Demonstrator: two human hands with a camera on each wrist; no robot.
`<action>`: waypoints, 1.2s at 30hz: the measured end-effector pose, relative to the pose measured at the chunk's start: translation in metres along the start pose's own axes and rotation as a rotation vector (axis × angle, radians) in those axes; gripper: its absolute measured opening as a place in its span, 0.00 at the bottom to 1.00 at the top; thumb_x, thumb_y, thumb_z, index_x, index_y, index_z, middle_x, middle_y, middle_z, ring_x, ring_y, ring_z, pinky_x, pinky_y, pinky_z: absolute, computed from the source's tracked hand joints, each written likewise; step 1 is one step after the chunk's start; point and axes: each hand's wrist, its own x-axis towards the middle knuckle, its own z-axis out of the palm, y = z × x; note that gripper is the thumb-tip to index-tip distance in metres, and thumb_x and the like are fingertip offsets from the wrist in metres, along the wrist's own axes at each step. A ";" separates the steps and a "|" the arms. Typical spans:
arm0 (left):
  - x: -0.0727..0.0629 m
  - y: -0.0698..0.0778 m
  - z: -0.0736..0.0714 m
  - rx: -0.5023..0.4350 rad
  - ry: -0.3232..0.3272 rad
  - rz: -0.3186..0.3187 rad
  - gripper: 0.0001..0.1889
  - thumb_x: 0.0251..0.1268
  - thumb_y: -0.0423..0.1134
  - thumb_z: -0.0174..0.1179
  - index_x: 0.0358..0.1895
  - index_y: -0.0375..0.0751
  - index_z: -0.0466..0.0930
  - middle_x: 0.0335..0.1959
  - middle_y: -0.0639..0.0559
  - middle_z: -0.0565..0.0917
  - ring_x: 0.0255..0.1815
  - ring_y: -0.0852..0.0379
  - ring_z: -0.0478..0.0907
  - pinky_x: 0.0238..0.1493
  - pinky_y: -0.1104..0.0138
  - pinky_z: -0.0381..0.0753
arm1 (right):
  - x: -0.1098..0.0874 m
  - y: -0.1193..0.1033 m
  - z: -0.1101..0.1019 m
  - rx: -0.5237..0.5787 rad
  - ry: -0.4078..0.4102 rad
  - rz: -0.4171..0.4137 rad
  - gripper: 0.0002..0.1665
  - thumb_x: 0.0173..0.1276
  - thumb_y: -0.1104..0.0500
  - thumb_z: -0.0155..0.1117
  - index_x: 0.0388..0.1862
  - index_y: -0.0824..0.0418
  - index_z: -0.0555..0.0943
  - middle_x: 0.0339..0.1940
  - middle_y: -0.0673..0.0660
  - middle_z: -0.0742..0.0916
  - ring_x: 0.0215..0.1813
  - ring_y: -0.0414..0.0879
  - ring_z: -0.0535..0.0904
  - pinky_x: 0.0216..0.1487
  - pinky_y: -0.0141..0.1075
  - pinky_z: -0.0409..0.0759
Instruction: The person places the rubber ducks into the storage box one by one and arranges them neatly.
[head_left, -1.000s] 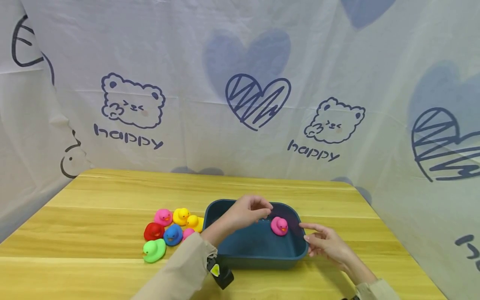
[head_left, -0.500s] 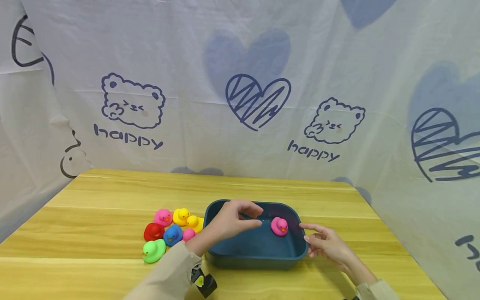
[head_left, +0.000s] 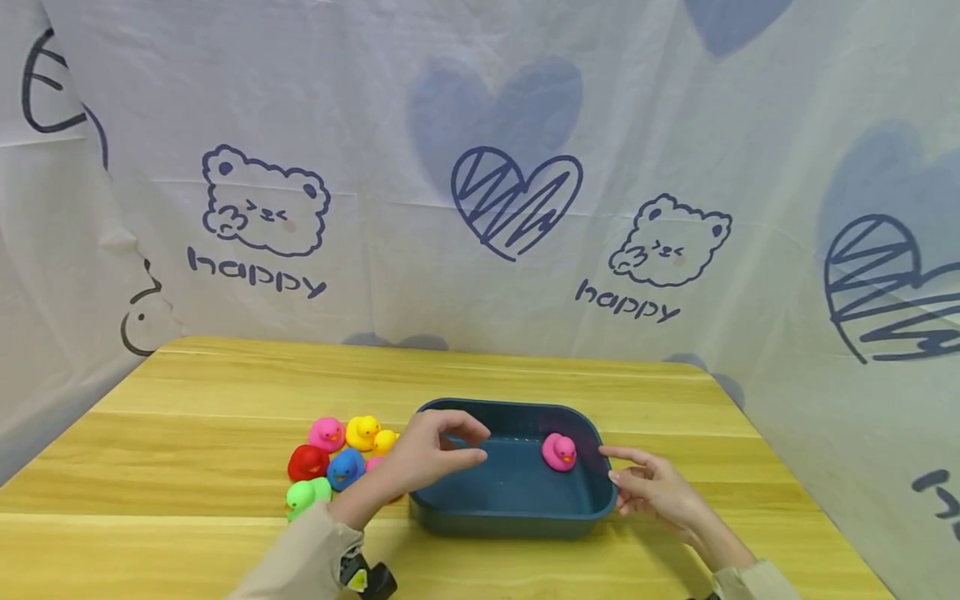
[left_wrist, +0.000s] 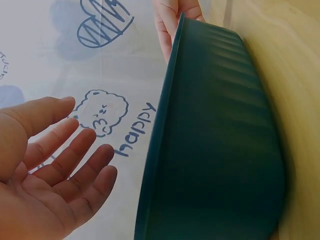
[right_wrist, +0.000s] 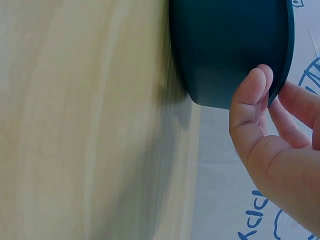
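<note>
My left hand [head_left: 427, 451] is over the left end of a dark teal plastic tub [head_left: 517, 518], fingers relaxed and apart, with nothing in them. The left wrist view shows that hand's palm and spread fingers beside the tub's wall [left_wrist: 215, 130]. At the tub's right end my right hand [head_left: 660, 493] pinches the rim, the index finger over it and the thumb against the outer wall; the right wrist view shows these fingers [right_wrist: 248, 95] on both sides of the rim. A pink rubber duck [head_left: 558, 452] sits on the tub floor near the right end.
Left of the tub, several rubber ducks cluster on the wooden table [head_left: 187, 475]: pink [head_left: 327, 434], yellow [head_left: 363, 432], red [head_left: 308, 464], blue [head_left: 346, 470] and green [head_left: 306, 495] among them. My left forearm partly covers some. A printed white cloth [head_left: 405, 275] hangs behind the table.
My left hand has moved left across the tub, away from the pink duck, and its fingers have spread from a loose curl. The right hand and tub have stayed put.
</note>
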 end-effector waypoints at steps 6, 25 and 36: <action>-0.012 -0.003 -0.013 -0.014 0.016 -0.034 0.11 0.55 0.35 0.61 0.42 0.35 0.78 0.38 0.48 0.80 0.41 0.50 0.76 0.40 0.65 0.77 | -0.001 -0.001 0.001 0.021 -0.004 0.004 0.28 0.65 0.66 0.53 0.63 0.72 0.60 0.21 0.55 0.78 0.23 0.40 0.77 0.27 0.30 0.78; -0.047 -0.014 -0.059 0.034 0.114 -0.133 0.12 0.54 0.34 0.62 0.40 0.32 0.79 0.37 0.43 0.80 0.39 0.51 0.76 0.37 0.67 0.77 | 0.000 -0.001 0.001 0.007 -0.009 0.004 0.31 0.66 0.66 0.52 0.63 0.76 0.55 0.22 0.54 0.79 0.23 0.39 0.77 0.27 0.29 0.77; -0.071 -0.019 -0.087 0.082 0.153 -0.172 0.12 0.56 0.36 0.61 0.41 0.33 0.78 0.38 0.44 0.80 0.38 0.54 0.77 0.38 0.68 0.77 | 0.001 -0.002 0.000 -0.009 0.000 0.006 0.31 0.65 0.67 0.53 0.63 0.77 0.55 0.22 0.54 0.79 0.24 0.39 0.77 0.27 0.29 0.77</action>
